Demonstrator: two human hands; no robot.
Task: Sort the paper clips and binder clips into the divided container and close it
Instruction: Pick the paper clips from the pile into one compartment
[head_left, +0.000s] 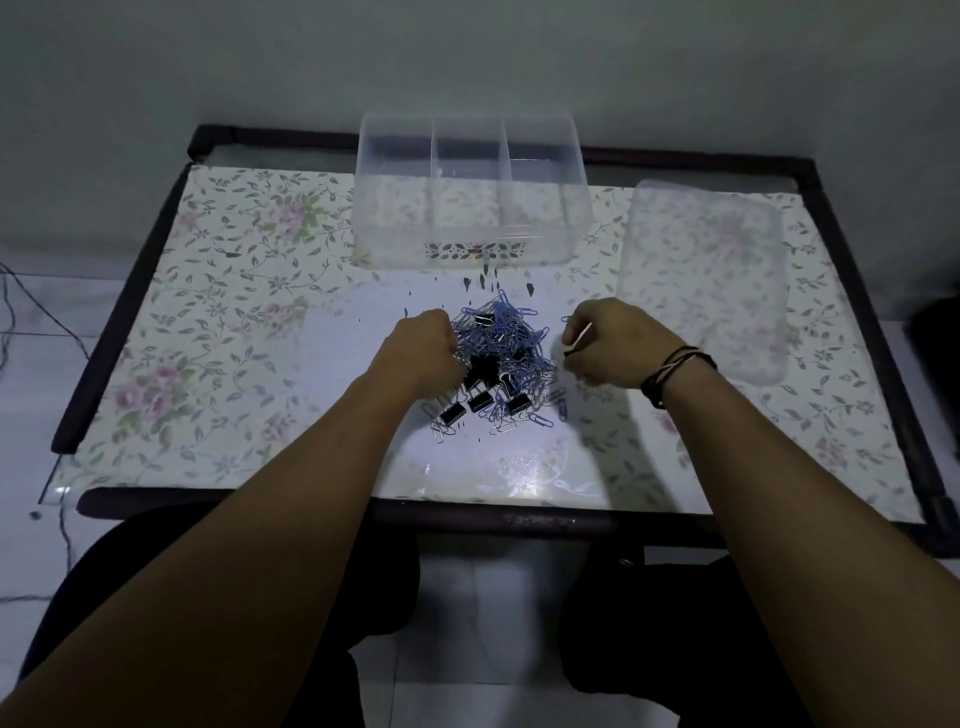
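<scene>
The person's left hand is curled at the left edge of a mixed heap of blue and silver wire paper clips; its fingers dig into the heap, though whether they actually grip any clips cannot be told. Small black metal binder clips lie tangled in the near part of the heap, between the two forearms. The right hand, just right of the heap, is curled and seems to pinch something thin and pale, probably a single clip, though blur leaves this unsure.

The sorting appears barely begun: the clear plastic divided container beyond the hands shows nothing in its compartments. The next move likely calls for pulling one kind free of the tangle and carrying it forward to one compartment, without dragging the other kind along.

Beyond the right hand, the translucent plastic lid lies flat on the floral-covered surface, apart from the container. Nothing blocks the way forward.
</scene>
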